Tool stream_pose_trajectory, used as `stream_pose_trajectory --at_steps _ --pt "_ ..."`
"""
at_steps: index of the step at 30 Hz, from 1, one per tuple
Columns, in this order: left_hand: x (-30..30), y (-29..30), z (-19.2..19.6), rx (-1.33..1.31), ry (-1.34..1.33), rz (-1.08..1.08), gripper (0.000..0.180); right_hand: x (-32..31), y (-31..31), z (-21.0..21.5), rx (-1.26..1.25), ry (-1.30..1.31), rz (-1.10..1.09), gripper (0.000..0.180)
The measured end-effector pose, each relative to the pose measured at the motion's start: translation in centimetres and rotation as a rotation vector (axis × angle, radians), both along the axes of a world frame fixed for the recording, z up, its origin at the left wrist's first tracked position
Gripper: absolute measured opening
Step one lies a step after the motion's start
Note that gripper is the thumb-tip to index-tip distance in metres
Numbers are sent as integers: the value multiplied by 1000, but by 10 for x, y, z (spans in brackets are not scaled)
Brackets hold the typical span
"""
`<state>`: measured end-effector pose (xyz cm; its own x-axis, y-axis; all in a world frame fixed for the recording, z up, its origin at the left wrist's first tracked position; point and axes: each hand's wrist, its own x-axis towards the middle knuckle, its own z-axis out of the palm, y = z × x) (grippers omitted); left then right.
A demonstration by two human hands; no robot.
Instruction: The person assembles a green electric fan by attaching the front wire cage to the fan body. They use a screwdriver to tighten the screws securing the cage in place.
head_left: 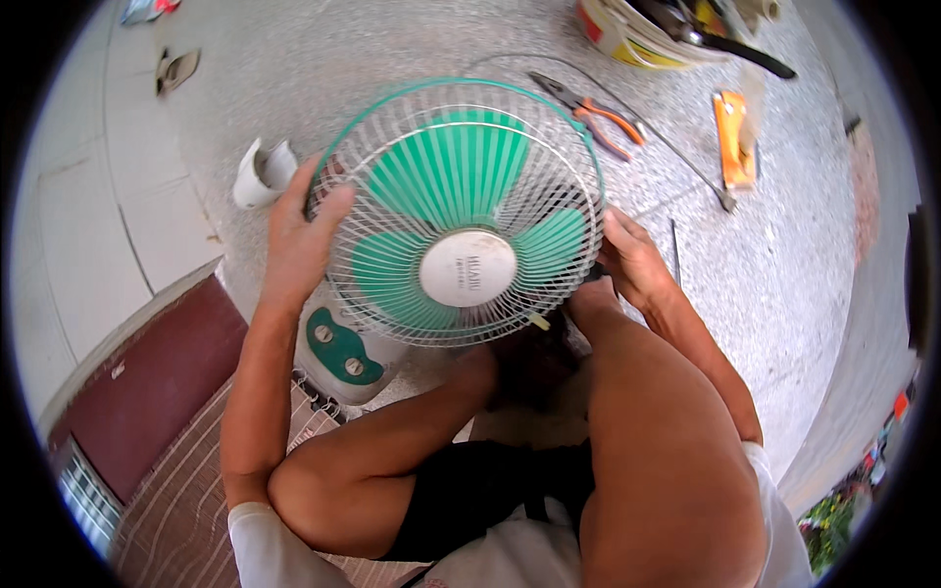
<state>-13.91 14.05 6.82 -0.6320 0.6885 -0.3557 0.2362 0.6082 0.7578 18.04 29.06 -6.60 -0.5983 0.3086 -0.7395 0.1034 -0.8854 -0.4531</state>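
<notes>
Between my two hands is an electric fan [469,269] with a white wire guard, a green rim, green blades and a round white centre cap. My left hand [297,233] grips the left edge of the guard, thumb in front and fingers behind. On the opposite edge, my right hand [635,257] holds the rim with its fingers curled behind it, partly hidden. The fan's pale base [377,384], with a green panel and two knobs, shows below the guard at the left, beside my bent leg. Some of the guard's wires look slightly blurred.
Pliers [593,116] with orange and black handles lie beyond the fan, near a thin metal rod [686,165] and an orange packet [733,142]. A tool bucket [632,39] stands at the far right. A white curved piece [263,174] lies left.
</notes>
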Motion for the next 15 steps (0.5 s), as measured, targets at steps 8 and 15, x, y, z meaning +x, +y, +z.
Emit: stream_pose_trajectory --at_steps 8,15 --pt "-12 6 12 -112 0 39 60 -16 7 9 54 20 -40 40" --pt "-24 -44 -7 -15 -177 20 59 -17 15 6 76 -4 40 46"
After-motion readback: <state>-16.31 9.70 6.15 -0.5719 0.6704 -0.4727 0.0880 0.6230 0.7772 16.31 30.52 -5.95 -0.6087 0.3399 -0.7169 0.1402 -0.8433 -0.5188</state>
